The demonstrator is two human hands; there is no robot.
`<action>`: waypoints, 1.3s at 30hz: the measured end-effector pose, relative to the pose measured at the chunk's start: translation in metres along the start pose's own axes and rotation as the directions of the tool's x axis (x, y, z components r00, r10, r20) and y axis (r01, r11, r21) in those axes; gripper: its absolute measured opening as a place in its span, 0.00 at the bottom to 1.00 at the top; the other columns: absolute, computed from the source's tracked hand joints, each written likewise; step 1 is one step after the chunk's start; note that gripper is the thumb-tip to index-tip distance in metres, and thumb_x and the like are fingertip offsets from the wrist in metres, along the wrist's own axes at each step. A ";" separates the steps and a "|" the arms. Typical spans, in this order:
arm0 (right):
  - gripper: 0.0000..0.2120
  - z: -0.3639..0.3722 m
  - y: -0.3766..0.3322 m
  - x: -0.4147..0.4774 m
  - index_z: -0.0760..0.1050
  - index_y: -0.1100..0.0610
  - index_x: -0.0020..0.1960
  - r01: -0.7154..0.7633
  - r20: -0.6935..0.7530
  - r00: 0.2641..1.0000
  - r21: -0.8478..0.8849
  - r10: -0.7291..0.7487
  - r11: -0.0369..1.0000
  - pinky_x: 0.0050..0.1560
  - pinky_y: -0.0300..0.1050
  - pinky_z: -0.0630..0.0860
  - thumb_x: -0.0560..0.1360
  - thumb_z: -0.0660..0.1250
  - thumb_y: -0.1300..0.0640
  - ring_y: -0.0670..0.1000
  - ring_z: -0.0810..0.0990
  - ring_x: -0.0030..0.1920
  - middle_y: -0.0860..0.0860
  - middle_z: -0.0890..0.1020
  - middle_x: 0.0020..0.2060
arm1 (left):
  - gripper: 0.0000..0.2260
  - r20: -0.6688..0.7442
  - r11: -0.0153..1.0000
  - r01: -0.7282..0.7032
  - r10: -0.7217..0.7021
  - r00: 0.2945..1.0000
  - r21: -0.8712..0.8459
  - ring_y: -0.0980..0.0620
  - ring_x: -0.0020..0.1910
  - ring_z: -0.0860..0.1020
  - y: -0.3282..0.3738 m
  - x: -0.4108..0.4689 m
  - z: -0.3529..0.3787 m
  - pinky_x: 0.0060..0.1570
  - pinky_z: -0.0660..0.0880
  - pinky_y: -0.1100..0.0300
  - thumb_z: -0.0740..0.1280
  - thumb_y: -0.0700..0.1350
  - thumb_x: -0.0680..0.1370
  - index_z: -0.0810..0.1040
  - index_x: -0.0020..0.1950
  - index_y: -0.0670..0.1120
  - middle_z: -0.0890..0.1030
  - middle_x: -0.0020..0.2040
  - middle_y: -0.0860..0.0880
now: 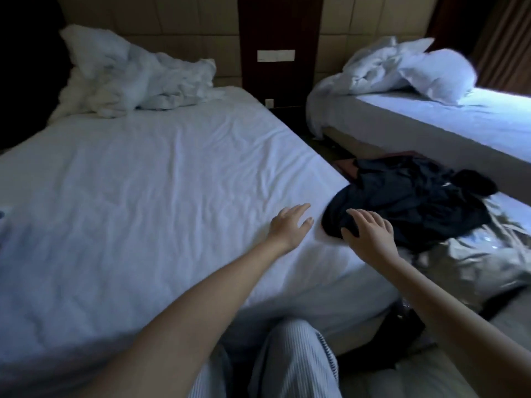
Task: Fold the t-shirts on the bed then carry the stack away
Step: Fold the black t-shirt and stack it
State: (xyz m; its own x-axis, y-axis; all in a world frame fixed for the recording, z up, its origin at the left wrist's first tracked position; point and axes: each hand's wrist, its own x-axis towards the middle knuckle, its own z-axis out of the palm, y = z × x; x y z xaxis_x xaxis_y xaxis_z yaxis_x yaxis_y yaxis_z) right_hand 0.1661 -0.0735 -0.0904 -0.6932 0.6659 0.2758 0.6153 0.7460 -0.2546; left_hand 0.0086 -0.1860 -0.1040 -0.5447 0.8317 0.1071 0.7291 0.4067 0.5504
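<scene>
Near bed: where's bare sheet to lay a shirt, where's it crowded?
Free: the middle of the sheet, between the crumpled duvet at the headboard and the left hand. Crowded: right edge, where the right hand touches the dark clothes pile.

Near bed: white sheet, lightly wrinkled all over. Head end, L side: crumpled white duvet heaped on the sheet. R edge: dark clothes pile, w/ only its L end on the sheet. The rest spills off the edge onto crumpled silver-grey fabric just beside the bed; can't tell what's under that. Small pale obj at far L edge of the sheet, too cut off to ID. Second bed on the R, across a dark strip of floor: white sheet, w/ rumpled bedding and a pillow touching at its head end.
</scene>
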 end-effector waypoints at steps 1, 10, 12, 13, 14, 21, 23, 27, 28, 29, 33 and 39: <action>0.28 0.004 0.013 -0.002 0.60 0.51 0.73 -0.074 0.055 0.996 -0.041 0.076 0.996 0.69 0.49 0.52 0.77 0.60 0.44 0.54 0.57 0.73 0.49 0.63 0.73 | 0.29 -0.024 0.997 -0.023 0.025 0.999 0.079 0.50 0.71 0.64 -0.001 0.001 0.013 0.67 0.59 0.57 0.48 0.62 0.75 0.65 0.73 0.51 0.68 0.72 0.52; 0.19 0.040 0.022 -0.014 0.63 0.42 0.71 -0.283 0.101 0.958 0.185 0.268 0.941 0.73 0.49 0.38 0.81 0.53 0.49 0.54 0.45 0.76 0.47 0.56 0.76 | 0.34 -0.116 0.987 -0.101 0.116 0.986 0.128 0.56 0.71 0.64 -0.020 0.002 0.032 0.68 0.58 0.58 0.42 0.67 0.71 0.67 0.71 0.57 0.69 0.71 0.57; 0.18 0.037 0.017 -0.015 0.66 0.46 0.71 -0.260 0.122 0.964 0.237 0.237 0.936 0.73 0.50 0.41 0.82 0.53 0.50 0.55 0.47 0.76 0.48 0.59 0.75 | 0.33 -0.135 0.995 -0.069 0.080 0.988 0.078 0.55 0.70 0.66 -0.019 0.003 0.033 0.68 0.59 0.58 0.43 0.68 0.72 0.69 0.70 0.58 0.72 0.69 0.56; 0.18 0.034 0.012 -0.016 0.66 0.48 0.71 -0.252 0.131 0.966 0.272 0.224 0.929 0.73 0.50 0.43 0.82 0.53 0.51 0.56 0.49 0.76 0.48 0.60 0.74 | 0.30 -0.132 0.996 -0.056 0.065 0.989 0.071 0.55 0.69 0.67 -0.020 0.006 0.034 0.67 0.60 0.57 0.45 0.67 0.73 0.71 0.69 0.57 0.73 0.68 0.55; 0.18 0.030 0.006 -0.016 0.66 0.51 0.71 -0.245 0.142 0.967 0.308 0.210 0.919 0.73 0.49 0.46 0.82 0.53 0.52 0.56 0.51 0.75 0.49 0.61 0.74 | 0.28 -0.086 0.999 -0.025 0.029 0.996 0.045 0.54 0.69 0.68 -0.018 0.009 0.032 0.68 0.60 0.57 0.47 0.66 0.75 0.72 0.68 0.56 0.74 0.67 0.54; 0.20 0.016 -0.057 -0.019 0.61 0.58 0.73 -0.113 0.197 0.980 0.528 0.008 0.841 0.68 0.51 0.60 0.83 0.52 0.55 0.58 0.64 0.71 0.56 0.67 0.71 | 0.16 0.301 0.516 0.375 -0.224 0.927 -0.770 0.51 0.45 0.79 0.037 0.019 -0.011 0.44 0.77 0.60 0.59 0.55 0.80 0.78 0.53 0.43 0.80 0.47 0.47; 0.19 0.018 -0.052 -0.019 0.63 0.56 0.73 -0.097 0.203 0.979 0.540 -0.017 0.836 0.67 0.49 0.62 0.82 0.52 0.55 0.57 0.65 0.70 0.55 0.70 0.69 | 0.10 0.366 0.510 0.446 -0.254 0.895 -0.736 0.50 0.35 0.78 0.048 0.016 -0.008 0.35 0.76 0.62 0.64 0.47 0.79 0.76 0.42 0.42 0.78 0.38 0.45; 0.16 0.010 -0.028 -0.027 0.70 0.61 0.68 -0.059 0.127 0.990 0.744 -0.055 0.666 0.64 0.32 0.63 0.81 0.58 0.61 0.48 0.65 0.70 0.50 0.70 0.68 | 0.09 0.182 0.574 0.381 -0.374 0.909 -0.725 0.45 0.49 0.77 0.054 0.025 0.010 0.53 0.75 0.52 0.63 0.41 0.79 0.78 0.53 0.36 0.78 0.47 0.41; 0.15 0.006 -0.023 -0.029 0.73 0.62 0.65 -0.029 0.066 0.997 0.778 -0.036 0.628 0.61 0.27 0.64 0.80 0.59 0.62 0.46 0.68 0.68 0.51 0.72 0.65 | 0.12 0.131 0.554 0.363 -0.414 0.901 -0.749 0.45 0.52 0.77 0.056 0.026 0.006 0.56 0.74 0.52 0.62 0.42 0.80 0.77 0.57 0.36 0.79 0.51 0.40; 0.13 0.003 -0.019 -0.029 0.75 0.62 0.63 -0.007 0.009 1.000 0.782 0.000 0.624 0.58 0.24 0.65 0.79 0.61 0.62 0.46 0.70 0.65 0.51 0.75 0.63 | 0.13 0.090 0.517 0.345 -0.455 0.886 -0.784 0.43 0.54 0.77 0.056 0.028 0.000 0.58 0.74 0.51 0.62 0.42 0.80 0.76 0.60 0.35 0.79 0.54 0.40; 0.13 0.002 -0.003 -0.023 0.77 0.59 0.61 -0.032 -0.108 0.984 0.675 0.141 0.737 0.58 0.33 0.69 0.77 0.64 0.60 0.51 0.75 0.61 0.51 0.79 0.58 | 0.14 0.024 0.381 0.271 -0.542 0.840 -0.884 0.45 0.52 0.75 0.040 0.030 -0.037 0.52 0.74 0.53 0.61 0.42 0.81 0.74 0.63 0.36 0.77 0.56 0.41; 0.30 0.006 -0.004 -0.001 0.61 0.51 0.74 -0.116 -0.129 0.980 0.256 0.153 0.960 0.70 0.53 0.56 0.75 0.66 0.49 0.57 0.59 0.72 0.53 0.63 0.73 | 0.13 -0.088 0.288 0.175 -0.712 0.697 -0.942 0.46 0.49 0.73 -0.047 0.006 -0.106 0.44 0.75 0.49 0.60 0.40 0.81 0.73 0.64 0.37 0.74 0.52 0.43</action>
State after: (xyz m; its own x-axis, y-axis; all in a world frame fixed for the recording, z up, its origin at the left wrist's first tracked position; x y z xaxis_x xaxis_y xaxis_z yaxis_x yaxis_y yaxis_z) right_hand 0.1623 -0.0775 -0.0952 -0.5366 0.7672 0.3514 0.5747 0.6372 -0.5135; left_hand -0.0728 -0.2396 -0.0412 -0.9351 0.2570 -0.2439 -0.2753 -0.0934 0.9568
